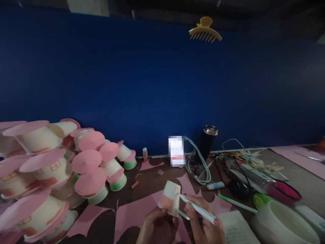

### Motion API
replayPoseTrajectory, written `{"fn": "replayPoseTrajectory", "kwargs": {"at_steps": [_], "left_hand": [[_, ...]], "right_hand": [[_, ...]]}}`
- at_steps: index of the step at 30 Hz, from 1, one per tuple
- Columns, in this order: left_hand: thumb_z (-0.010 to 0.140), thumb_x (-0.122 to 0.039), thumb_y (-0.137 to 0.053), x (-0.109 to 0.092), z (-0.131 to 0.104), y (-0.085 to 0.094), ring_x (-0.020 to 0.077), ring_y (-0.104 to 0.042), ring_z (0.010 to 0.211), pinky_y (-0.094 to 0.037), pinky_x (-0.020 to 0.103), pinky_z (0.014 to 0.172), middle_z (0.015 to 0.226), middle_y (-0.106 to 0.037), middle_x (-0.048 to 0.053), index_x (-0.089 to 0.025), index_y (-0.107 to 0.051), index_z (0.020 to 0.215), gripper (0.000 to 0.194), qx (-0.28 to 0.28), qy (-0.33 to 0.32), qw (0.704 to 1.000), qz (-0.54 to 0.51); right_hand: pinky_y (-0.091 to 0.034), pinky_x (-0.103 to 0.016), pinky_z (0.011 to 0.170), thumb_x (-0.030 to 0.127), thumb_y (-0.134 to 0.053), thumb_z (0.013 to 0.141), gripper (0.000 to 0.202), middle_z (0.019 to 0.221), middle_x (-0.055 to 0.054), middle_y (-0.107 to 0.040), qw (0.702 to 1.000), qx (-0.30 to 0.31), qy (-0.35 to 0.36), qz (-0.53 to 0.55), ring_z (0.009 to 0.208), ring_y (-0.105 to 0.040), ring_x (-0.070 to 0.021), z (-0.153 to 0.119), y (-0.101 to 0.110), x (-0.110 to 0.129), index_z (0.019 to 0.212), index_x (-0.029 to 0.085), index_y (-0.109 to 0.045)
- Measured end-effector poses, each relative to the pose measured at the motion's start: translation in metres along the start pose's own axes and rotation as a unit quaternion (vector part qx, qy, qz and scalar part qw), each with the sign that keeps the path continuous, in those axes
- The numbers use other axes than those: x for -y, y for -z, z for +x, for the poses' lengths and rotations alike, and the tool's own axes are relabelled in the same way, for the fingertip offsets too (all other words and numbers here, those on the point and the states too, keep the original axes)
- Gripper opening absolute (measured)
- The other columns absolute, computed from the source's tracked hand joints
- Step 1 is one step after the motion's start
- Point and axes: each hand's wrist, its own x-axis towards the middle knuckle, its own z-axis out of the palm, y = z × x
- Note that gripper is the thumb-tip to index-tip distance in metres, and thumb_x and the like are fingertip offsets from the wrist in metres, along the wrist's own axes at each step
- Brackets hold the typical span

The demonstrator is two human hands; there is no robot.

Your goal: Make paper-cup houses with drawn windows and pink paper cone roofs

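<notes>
A small white paper cup with red-brown drawing on its side is gripped from below by my left hand. My right hand holds a white marker with a pinkish end, its tip at the cup's right side near a small drawn outline. A second thin, pale item shows under the marker by my right fingers; what it is I cannot make out. Cut pink paper lies beneath both hands. To the left are stacked paper cups with pink disc tops, some with drawn windows and doors.
A lit phone with a blurred screen, a coiled cable and a black flask stand at the back. At right are a black mouse, a green pen and stacked white cups. A yellow hair claw hangs above.
</notes>
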Motion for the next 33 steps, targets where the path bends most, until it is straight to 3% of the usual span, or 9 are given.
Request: {"fn": "replayPoseTrajectory", "kwargs": {"at_steps": [12, 16, 19, 21, 24, 26, 28, 30, 33], "left_hand": [[0.070, -0.002, -0.058, 0.000, 0.000, -0.003, 0.0150, -0.066, 0.078, -0.048, 0.023, 0.073, 0.082, -0.074, 0.009, -0.010, -0.072, 0.072, 0.016, -0.014, -0.011, 1.000, -0.015], [0.068, -0.003, -0.059, -0.001, -0.001, -0.005, 0.0140, -0.065, 0.073, -0.048, 0.023, 0.073, 0.076, -0.074, 0.008, -0.010, -0.070, 0.068, 0.014, -0.028, 0.001, 0.999, -0.024], [0.067, -0.003, -0.060, -0.002, -0.004, -0.005, 0.0133, -0.064, 0.071, -0.047, 0.023, 0.072, 0.077, -0.074, 0.007, -0.011, -0.069, 0.068, 0.012, -0.053, 0.029, 0.997, -0.040], [0.068, -0.004, -0.061, -0.003, -0.007, -0.005, 0.0139, -0.064, 0.072, -0.047, 0.024, 0.072, 0.079, -0.074, 0.007, -0.011, -0.069, 0.069, 0.011, -0.062, 0.048, 0.996, -0.046], [0.069, -0.006, -0.062, -0.004, -0.012, -0.008, 0.0152, -0.064, 0.072, -0.047, 0.025, 0.071, 0.080, -0.074, 0.009, -0.010, -0.069, 0.074, 0.010, -0.056, 0.074, 0.995, -0.035], [0.071, -0.008, -0.061, -0.004, -0.014, -0.009, 0.0151, -0.064, 0.071, -0.047, 0.025, 0.071, 0.080, -0.073, 0.009, -0.008, -0.070, 0.081, 0.013, -0.049, 0.091, 0.994, -0.024], [0.071, -0.010, -0.061, -0.004, -0.015, -0.009, 0.0150, -0.064, 0.071, -0.047, 0.025, 0.071, 0.081, -0.073, 0.010, -0.007, -0.070, 0.085, 0.017, -0.042, 0.099, 0.994, -0.013], [0.070, -0.010, -0.062, -0.003, -0.013, -0.007, 0.0154, -0.064, 0.073, -0.047, 0.024, 0.071, 0.084, -0.073, 0.010, -0.006, -0.069, 0.088, 0.019, -0.036, 0.100, 0.994, -0.005], [0.072, -0.013, -0.068, 0.001, -0.008, -0.001, 0.0158, -0.065, 0.078, -0.047, 0.023, 0.070, 0.088, -0.073, 0.010, -0.009, -0.070, 0.088, 0.017, -0.040, 0.085, 0.996, 0.004]], "right_hand": [[-0.059, -0.027, 0.070, 0.031, -0.051, 0.092, 0.020, 0.091, -0.009, -0.073, 1.000, -0.005, -0.010, 0.008, 0.083, -0.071, -0.0214, 0.002, 0.000, 0.005, 0.102, 0.021, -0.065], [-0.058, -0.024, 0.059, 0.034, -0.054, 0.090, 0.022, 0.079, -0.006, -0.072, 0.993, -0.025, -0.088, 0.081, 0.065, -0.069, -0.0186, 0.000, 0.000, 0.000, 0.102, 0.021, -0.066], [-0.057, -0.024, 0.053, 0.040, -0.056, 0.088, 0.028, 0.070, -0.003, -0.069, 0.948, -0.079, -0.237, 0.195, 0.053, -0.064, -0.0162, 0.004, -0.001, -0.010, 0.107, 0.020, -0.063], [-0.059, -0.027, 0.060, 0.044, -0.054, 0.089, 0.031, 0.090, -0.007, -0.072, 0.934, -0.083, -0.268, 0.220, 0.070, -0.069, -0.0192, 0.009, -0.001, -0.016, 0.108, 0.020, -0.061], [-0.058, -0.030, 0.065, 0.046, -0.055, 0.088, 0.033, 0.105, -0.009, -0.070, 0.873, -0.029, -0.342, 0.347, 0.088, -0.069, -0.0225, 0.014, -0.004, -0.020, 0.110, 0.021, -0.058], [-0.057, -0.032, 0.065, 0.048, -0.053, 0.089, 0.037, 0.104, -0.008, -0.070, 0.809, 0.019, -0.369, 0.458, 0.085, -0.070, -0.0225, 0.014, -0.006, -0.019, 0.115, 0.023, -0.054], [-0.055, -0.033, 0.064, 0.047, -0.055, 0.088, 0.039, 0.099, -0.007, -0.070, 0.765, 0.054, -0.361, 0.530, 0.079, -0.069, -0.0212, 0.011, -0.009, -0.017, 0.118, 0.023, -0.052], [-0.053, -0.030, 0.063, 0.044, -0.061, 0.085, 0.038, 0.089, -0.004, -0.070, 0.747, 0.069, -0.357, 0.557, 0.074, -0.067, -0.0188, 0.009, -0.012, -0.016, 0.116, 0.024, -0.053], [-0.051, -0.026, 0.061, 0.040, -0.067, 0.081, 0.034, 0.081, 0.001, -0.068, 0.760, 0.045, -0.384, 0.522, 0.068, -0.064, -0.0155, 0.009, -0.013, -0.015, 0.109, 0.024, -0.056]]}}
